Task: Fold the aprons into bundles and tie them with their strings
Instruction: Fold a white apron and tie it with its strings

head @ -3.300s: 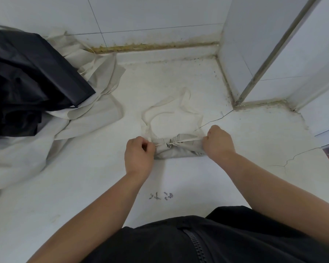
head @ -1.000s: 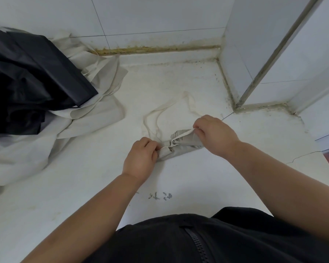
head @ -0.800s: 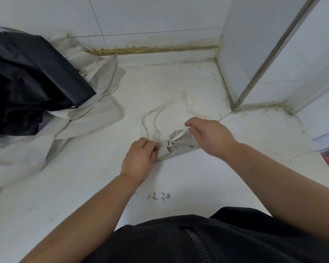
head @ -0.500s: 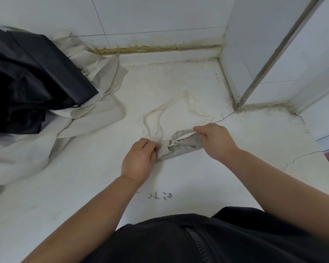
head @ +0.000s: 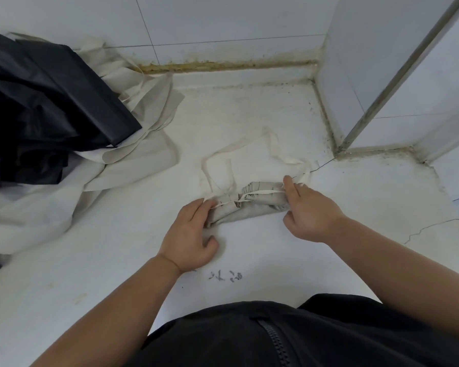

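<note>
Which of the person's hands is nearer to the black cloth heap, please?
Left. The left hand touches the end of the apron bundle facing the black cloth heap; the right hand is at its opposite end, farther away.

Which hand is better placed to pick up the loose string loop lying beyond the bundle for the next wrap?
Right, probably. The right hand is at the right end of the bundle, where the loose string comes down to its fingertips. The left hand rests on the left end, steadying it.

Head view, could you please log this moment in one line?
apron bundle: on surface, string-wrapped | left hand: rests on left end | right hand: pinches string
</note>
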### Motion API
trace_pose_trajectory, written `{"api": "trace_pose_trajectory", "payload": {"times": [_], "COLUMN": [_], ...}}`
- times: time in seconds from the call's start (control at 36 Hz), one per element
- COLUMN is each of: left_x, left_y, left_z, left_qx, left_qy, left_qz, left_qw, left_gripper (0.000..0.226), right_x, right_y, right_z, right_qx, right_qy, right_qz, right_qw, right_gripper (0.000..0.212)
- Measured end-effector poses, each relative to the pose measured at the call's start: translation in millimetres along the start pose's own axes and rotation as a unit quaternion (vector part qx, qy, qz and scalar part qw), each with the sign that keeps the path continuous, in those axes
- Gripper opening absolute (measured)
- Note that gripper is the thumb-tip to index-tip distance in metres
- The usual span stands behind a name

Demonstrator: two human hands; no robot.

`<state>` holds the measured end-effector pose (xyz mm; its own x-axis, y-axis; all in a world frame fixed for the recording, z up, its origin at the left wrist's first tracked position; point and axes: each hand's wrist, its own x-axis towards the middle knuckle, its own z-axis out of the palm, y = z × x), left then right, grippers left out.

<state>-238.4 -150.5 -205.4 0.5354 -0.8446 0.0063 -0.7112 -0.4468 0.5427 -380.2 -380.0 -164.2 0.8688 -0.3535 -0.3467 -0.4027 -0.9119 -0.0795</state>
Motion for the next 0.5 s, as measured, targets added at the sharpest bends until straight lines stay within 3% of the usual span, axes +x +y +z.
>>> {"api": "trace_pose_trajectory", "payload": {"times": [0.08,0.28,0.42,0.5], "left_x": [6.3,34.5,47.0,46.8], "left_y": [2.1,12.6,9.2,6.4], "left_z": [-0.3,-18.4,-34.6,-36.5], "left_qx": [-0.009,-0.079,-0.178,-0.264], "left_qy": [0.005,0.019,-0.007,-0.020], "left_qz": [-0.018,-0.109,-0.197,-0.251], "left_qw": [1.000,0.991,0.964,0.931], "left_gripper": [0.069,0.032,0.010,0.012], "right_x": [2.9,14.7,19.1,21.4], "right_y": [-3.5,-4.8,2.5,4.2], "right_z": [-0.1,0.5,-1.2,2.9], "right_qx": [-0.012,-0.017,0.125,0.246], "right_qy": [0.011,0.042,0.084,0.099], "right_qz": [-0.018,-0.037,-0.040,-0.022], "right_qw": [1.000,0.998,0.988,0.964], "right_gripper": [0.079,0.084,0.047,0.035]}}
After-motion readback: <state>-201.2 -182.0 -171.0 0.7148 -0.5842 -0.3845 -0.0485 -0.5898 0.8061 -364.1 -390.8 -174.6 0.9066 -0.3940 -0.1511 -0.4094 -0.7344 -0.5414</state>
